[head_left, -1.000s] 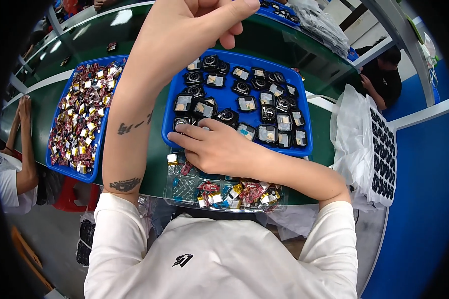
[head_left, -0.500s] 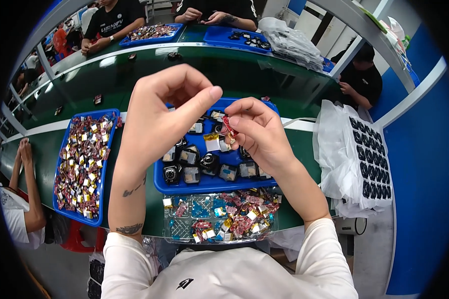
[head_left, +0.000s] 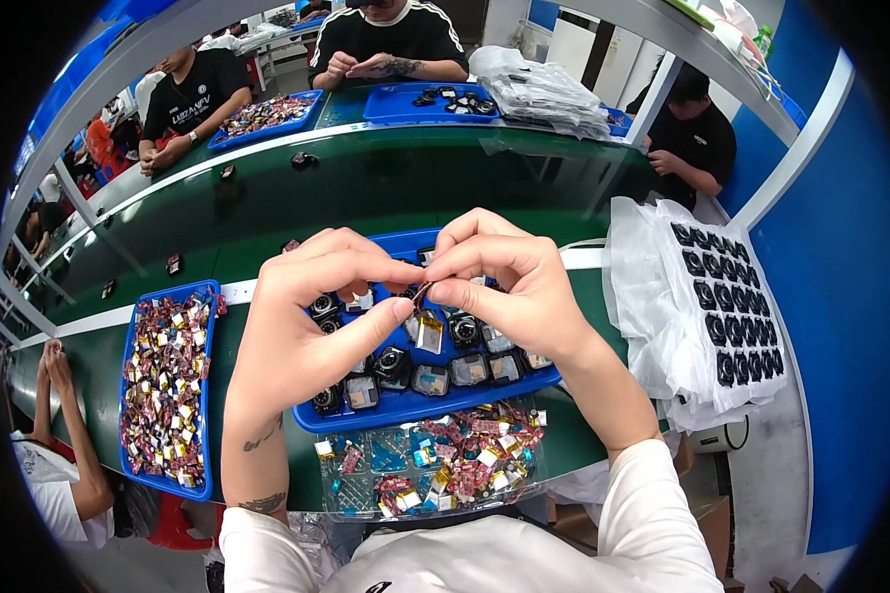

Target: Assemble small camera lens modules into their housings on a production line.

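In front of me both hands meet above a blue tray [head_left: 435,405]. My right hand [head_left: 509,287] pinches a small red circuit board [head_left: 421,294] between thumb and fingers. My left hand [head_left: 316,306] is curled, its index fingertip against the right fingertips and its thumb at the board's lower end; fingers partly cover the board. Just below them is a flat silver battery [head_left: 428,334] with a yellow top; whether it hangs from the board or lies in the tray, I cannot tell. Several black watch-like cases [head_left: 393,366] lie in the tray.
Nearer me, a clear plastic tray [head_left: 351,484] holds red boards and batteries. A blue tray [head_left: 208,395] at left is heaped with similar parts. Black cases sit in rows on a white stack [head_left: 653,326] at right. Co-workers sit across the green bench [head_left: 415,178] and at left.
My left hand has come down and right to meet the right hand at the board. The view has shifted, so the trays appear lower.
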The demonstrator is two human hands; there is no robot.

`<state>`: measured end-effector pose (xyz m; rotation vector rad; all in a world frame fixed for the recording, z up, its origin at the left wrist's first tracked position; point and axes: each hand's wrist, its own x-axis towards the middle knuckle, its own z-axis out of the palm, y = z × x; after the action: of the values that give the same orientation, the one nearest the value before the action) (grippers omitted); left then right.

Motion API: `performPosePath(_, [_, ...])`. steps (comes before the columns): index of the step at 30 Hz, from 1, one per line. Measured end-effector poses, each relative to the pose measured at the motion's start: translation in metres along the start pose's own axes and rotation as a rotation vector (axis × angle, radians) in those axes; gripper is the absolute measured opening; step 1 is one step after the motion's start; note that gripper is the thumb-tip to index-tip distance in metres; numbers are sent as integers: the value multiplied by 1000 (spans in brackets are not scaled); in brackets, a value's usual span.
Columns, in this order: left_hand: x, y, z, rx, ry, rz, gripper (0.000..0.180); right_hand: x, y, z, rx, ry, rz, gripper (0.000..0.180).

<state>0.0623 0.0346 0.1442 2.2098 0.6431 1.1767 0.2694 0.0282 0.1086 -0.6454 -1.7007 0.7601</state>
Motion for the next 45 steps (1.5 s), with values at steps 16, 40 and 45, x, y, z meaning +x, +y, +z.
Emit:
performPosePath(16, [-4, -10, 0, -370, -45, -217, 12, -5, -16, 4, -128, -53, -61, 15])
performPosePath(40, [-3, -14, 3, -330, 44, -278, 19, -4, -6, 6, 63, 55, 147, 20])
performPosePath(45, [1, -9, 5, -342, -103, -411, 26, -5, -10, 8, -62, 71, 38, 12])
